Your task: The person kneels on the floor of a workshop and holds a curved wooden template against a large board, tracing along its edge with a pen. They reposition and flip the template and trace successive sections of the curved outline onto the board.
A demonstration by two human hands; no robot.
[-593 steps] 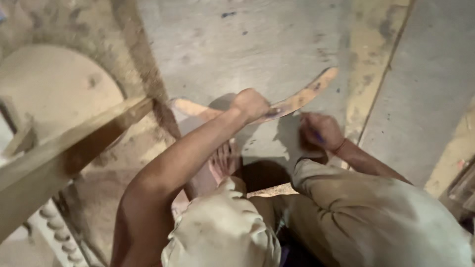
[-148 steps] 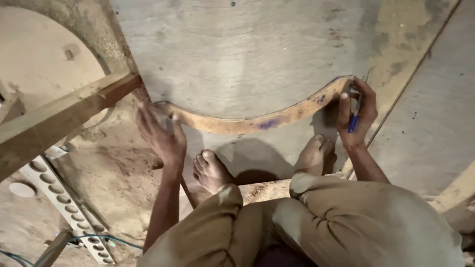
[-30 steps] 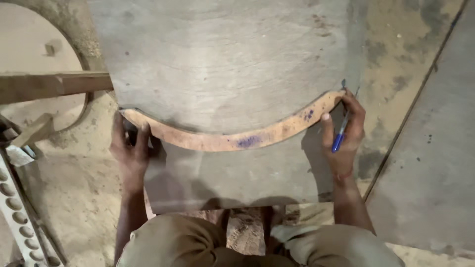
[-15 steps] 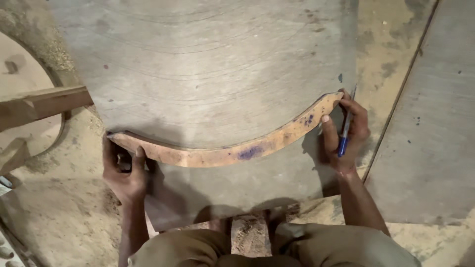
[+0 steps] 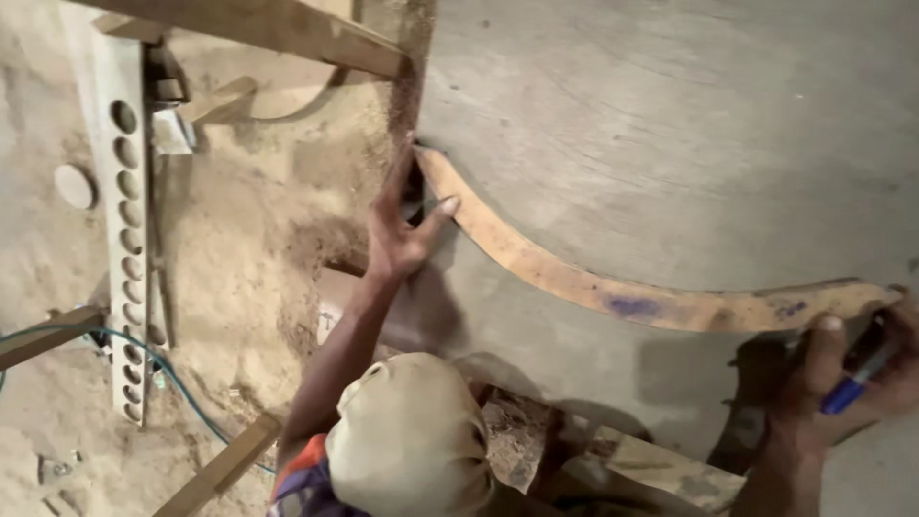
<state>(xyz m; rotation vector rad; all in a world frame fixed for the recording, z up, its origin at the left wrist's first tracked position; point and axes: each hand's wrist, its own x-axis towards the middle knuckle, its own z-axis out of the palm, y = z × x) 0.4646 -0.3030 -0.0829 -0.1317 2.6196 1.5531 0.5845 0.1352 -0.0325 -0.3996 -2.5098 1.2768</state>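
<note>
Both ends of curved wooden template (image 5: 613,292) under fingers (image 5: 442,209)

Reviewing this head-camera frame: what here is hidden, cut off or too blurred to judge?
- Right hand, head view: the right frame edge cuts it off; its grip on the blue pen is partly hidden by its own fingers.
- Curved orange-brown wooden strip: its left tip is covered by the left hand.
- Grey plywood sheet: any pen line along the strip is too faint and blurred to make out.

Woodworking shop: sawdust floor (image 5: 249,258), plywood sheet (image 5: 689,124), timber offcuts (image 5: 225,464).
</note>
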